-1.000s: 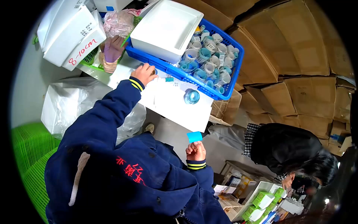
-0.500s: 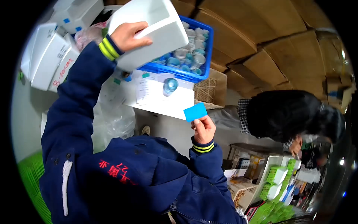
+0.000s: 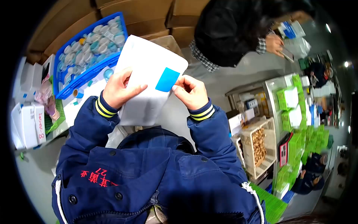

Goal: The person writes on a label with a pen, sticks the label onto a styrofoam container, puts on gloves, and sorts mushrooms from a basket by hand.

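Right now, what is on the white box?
Over it, a blue label, the right hand at its edge. The left hand covers part of the white box; the surface beneath and the box's inside are hidden.

white box [image 3: 149, 69] between hands [image 3: 194, 95], floor [image 3: 218, 89] open rightward

The box [image 3: 147, 56] was white, rounded at the corners, and apparently undamaged on the sides shown. It was held aloft at a tilt, with one broad face turned up and brightly lit and the lower part shaded. The label [image 3: 167, 79], a plain bright blue rectangle, was set aslant against the lit face, near its right edge. Whether it was fully stuck down could not be told.
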Tool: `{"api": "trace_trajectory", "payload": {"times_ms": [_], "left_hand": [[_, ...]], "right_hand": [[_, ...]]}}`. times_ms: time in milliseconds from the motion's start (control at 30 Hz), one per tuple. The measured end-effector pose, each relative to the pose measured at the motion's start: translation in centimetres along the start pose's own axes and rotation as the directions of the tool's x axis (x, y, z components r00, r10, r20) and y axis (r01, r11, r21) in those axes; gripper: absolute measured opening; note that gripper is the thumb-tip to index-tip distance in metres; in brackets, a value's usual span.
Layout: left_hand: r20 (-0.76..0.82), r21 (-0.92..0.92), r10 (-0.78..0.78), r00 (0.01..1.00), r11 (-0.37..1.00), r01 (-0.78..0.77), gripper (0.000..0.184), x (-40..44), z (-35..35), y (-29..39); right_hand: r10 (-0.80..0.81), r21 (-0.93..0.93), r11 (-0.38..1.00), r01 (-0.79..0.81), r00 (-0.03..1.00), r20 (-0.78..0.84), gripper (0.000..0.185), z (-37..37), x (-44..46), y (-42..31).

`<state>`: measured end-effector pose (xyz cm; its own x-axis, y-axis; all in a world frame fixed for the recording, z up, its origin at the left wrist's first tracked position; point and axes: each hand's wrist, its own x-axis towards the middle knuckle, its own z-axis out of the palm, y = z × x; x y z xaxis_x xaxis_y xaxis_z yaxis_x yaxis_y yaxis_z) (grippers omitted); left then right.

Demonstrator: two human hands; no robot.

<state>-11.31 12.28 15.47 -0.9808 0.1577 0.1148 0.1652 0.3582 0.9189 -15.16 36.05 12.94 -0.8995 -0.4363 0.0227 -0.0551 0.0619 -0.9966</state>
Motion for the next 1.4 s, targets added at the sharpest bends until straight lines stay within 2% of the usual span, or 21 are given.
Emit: {"api": "trace_trajectory", "payload": {"times_ms": [67, 233, 300, 333, 433, 600, 767, 900, 967, 1033, 1100, 1267, 1400], "left_hand": [[0.04, -0.14, -0.041, 0.998, 0.989, 0.046, 0.027, 0.5, 3.2, 1.0], [0.223, -0.191, -0.026, 0.975, 0.979, 0.069, 0.028, 2.1, 9.5, 1.7], [0.257, -0.249, -0.022, 0.966, 0.965, 0.088, 0.029, 2.6, 11.6, 2.1], [0.264, -0.243, 0.034, 0.964, 0.969, 0.032, 0.029, 2.9, 12.5, 2.2], [0.321, -0.28, 0.058, 0.945, 0.959, 0.036, 0.028, 3.5, 14.4, 2.6], [0.41, -0.296, 0.128, 0.903, 0.955, -0.001, 0.027, 4.3, 15.3, 3.1], [0.499, -0.322, 0.137, 0.856, 0.946, 0.036, 0.032, 4.3, 13.8, 3.8], [0.536, -0.343, 0.129, 0.834, 0.936, 0.075, 0.033, 3.8, 12.5, 3.1], [0.543, -0.381, 0.155, 0.826, 0.922, 0.077, 0.033, 3.6, 12.3, 2.1], [0.554, -0.453, 0.162, 0.817, 0.882, 0.132, 0.033, 3.2, 12.3, 1.8], [0.616, -0.398, 0.141, 0.775, 0.904, 0.152, 0.031, 3.4, 12.1, 0.5], [0.652, -0.497, 0.154, 0.742, 0.826, 0.266, 0.027, 2.8, 12.6, 0.0], [0.708, -0.416, 0.146, 0.691, 0.877, 0.241, 0.026, 2.9, 13.1, -0.1]], "right_hand": [[0.023, -0.015, 1.0, -0.024, 0.998, -0.06, 0.006, -2.2, -2.0, 0.2], [0.047, -0.136, 0.987, -0.083, 0.968, -0.245, 0.013, -6.9, -7.2, 0.9], [0.067, -0.128, 0.985, -0.112, 0.946, -0.316, 0.012, -8.3, -9.1, 1.3], [0.069, -0.094, 0.99, -0.108, 0.936, -0.345, 0.013, -8.8, -9.9, 1.6], [0.094, 0.012, 0.995, -0.098, 0.905, -0.416, 0.014, -9.5, -11.9, 1.5], [0.137, -0.015, 0.985, -0.171, 0.841, -0.524, 0.016, -9.5, -14.0, 0.9], [0.148, -0.021, 0.98, -0.197, 0.799, -0.584, 0.018, -8.2, -14.2, 0.6], [0.102, -0.065, 0.982, -0.175, 0.795, -0.597, 0.019, -6.4, -14.1, 0.7], [0.057, -0.177, 0.964, -0.199, 0.804, -0.592, 0.02, -6.0, -14.3, 1.8], [0.106, -0.142, 0.961, -0.236, 0.793, -0.6, 0.02, -5.4, -14.6, 2.4], [0.155, -0.051, 0.971, -0.232, 0.781, -0.605, 0.021, -4.5, -14.9, 2.1], [0.213, 0.019, 0.966, -0.26, 0.749, -0.627, 0.021, -3.0, -16.0, 2.0], [0.22, 0.016, 0.959, -0.282, 0.71, -0.669, 0.02, -2.4, -16.9, 1.5]]}}
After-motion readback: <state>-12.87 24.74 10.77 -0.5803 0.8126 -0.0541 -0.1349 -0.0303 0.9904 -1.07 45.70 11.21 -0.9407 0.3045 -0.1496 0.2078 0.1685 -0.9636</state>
